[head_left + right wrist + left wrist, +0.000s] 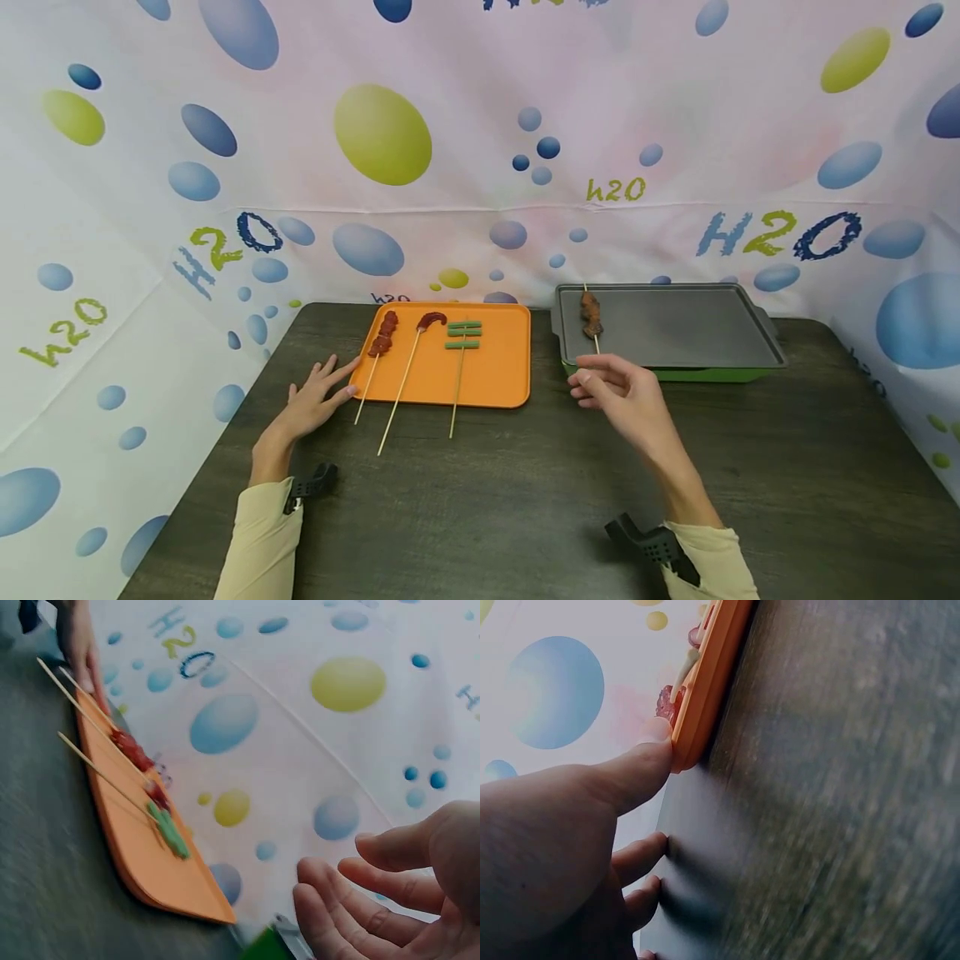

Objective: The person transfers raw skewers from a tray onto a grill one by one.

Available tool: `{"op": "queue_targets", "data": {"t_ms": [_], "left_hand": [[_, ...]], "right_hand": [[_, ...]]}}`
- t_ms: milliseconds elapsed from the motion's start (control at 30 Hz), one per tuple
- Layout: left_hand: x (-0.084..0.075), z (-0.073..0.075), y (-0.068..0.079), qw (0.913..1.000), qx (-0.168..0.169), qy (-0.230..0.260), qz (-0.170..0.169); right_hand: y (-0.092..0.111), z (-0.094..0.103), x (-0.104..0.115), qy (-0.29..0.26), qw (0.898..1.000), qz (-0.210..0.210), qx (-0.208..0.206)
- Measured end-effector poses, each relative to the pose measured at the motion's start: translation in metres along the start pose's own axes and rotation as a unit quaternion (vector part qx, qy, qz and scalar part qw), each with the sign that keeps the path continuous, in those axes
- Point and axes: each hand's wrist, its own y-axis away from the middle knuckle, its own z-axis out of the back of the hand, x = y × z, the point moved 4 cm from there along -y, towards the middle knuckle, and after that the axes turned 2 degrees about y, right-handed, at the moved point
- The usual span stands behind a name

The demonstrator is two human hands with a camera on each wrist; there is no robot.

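My left hand [309, 407] lies with fingers spread at the left edge of an orange tray [495, 367], fingertips touching its rim. On the tray are three skewers: one of red chunks [383, 335], one with a curled dark-red piece [431, 320], and one of green pieces [462, 344]. Their sticks jut over the front edge. My right hand [626, 398] hovers at the front of a grey griddle plate [675, 325], fingers loosely bent and nothing between them in the right wrist view. A brown meat skewer [591, 315] lies on the plate, its lower stick hidden behind that hand.
Under the griddle plate shows a green base [720, 375]. Both stand at the back of a dark wood-grain table [465, 508], against a white cloth [465, 183] printed with bubbles. The tray is left of the griddle, a narrow gap between them.
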Motion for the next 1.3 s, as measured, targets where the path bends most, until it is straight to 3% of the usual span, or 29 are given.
{"op": "queue_targets", "data": {"t_ms": [267,433,700,1033,1300], "left_hand": [[-0.003,0.0,0.0,0.9997,-0.011,0.013,-0.018],[0.001,-0.001,0.001,1.0,-0.003,0.006,-0.007],[0.0,0.0,0.002,1.0,-0.007,-0.002,-0.003],[-0.008,-0.003,0.002,0.9999,-0.012,0.01,-0.006],[-0.002,0.0,0.002,0.9999,-0.009,0.008,0.007]], "right_hand": [[-0.002,-0.039,-0.017,-0.022,0.996,-0.022,0.088],[-0.001,-0.065,-0.033,-0.058,0.988,-0.065,0.129],[-0.004,-0.104,-0.057,-0.145,0.964,-0.134,0.177],[-0.005,-0.137,-0.071,-0.285,0.915,-0.178,0.224],[-0.013,-0.155,-0.074,-0.325,0.901,-0.187,0.22]]}}
